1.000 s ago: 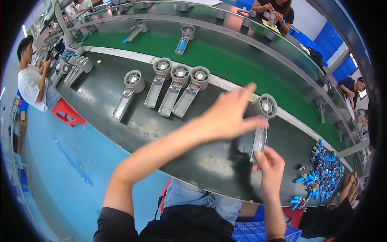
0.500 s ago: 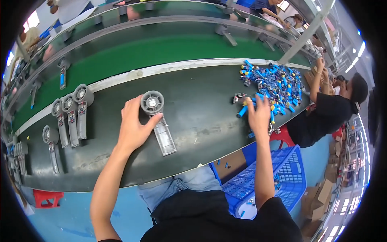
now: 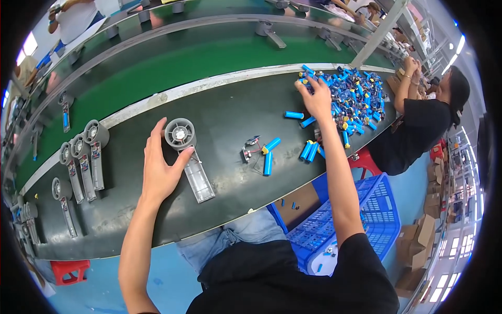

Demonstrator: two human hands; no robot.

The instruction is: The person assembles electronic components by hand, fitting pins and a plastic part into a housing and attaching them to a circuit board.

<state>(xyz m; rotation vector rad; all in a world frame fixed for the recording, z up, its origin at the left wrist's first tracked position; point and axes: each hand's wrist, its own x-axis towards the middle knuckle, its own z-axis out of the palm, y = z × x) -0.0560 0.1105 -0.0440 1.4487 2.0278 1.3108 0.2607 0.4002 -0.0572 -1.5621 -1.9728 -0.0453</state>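
A grey handheld fan housing (image 3: 201,180) lies on the dark work surface, its round fan head pointing away from me and its hollow handle uncovered. My left hand (image 3: 163,175) curls around it, thumb on the neck and fingers along the head's left side. To its right lies a battery set (image 3: 267,157), blue cells wired to small circuit boards. My right hand (image 3: 316,99) is at the left edge of a heap of such sets (image 3: 358,94), fingers bent and apart beside blue cells. I see nothing gripped in it.
More grey fan housings (image 3: 98,157) stand in a group on the left. Beyond a pale rail runs a green belt (image 3: 219,47). A blue basket (image 3: 384,209) sits below on the right, and a co-worker in black (image 3: 418,125) sits past the heap.
A battery set now lies mid-surface, near the fan housing. My right hand has moved from the heap's near side to its far left edge. My left hand stays at the fan housing.
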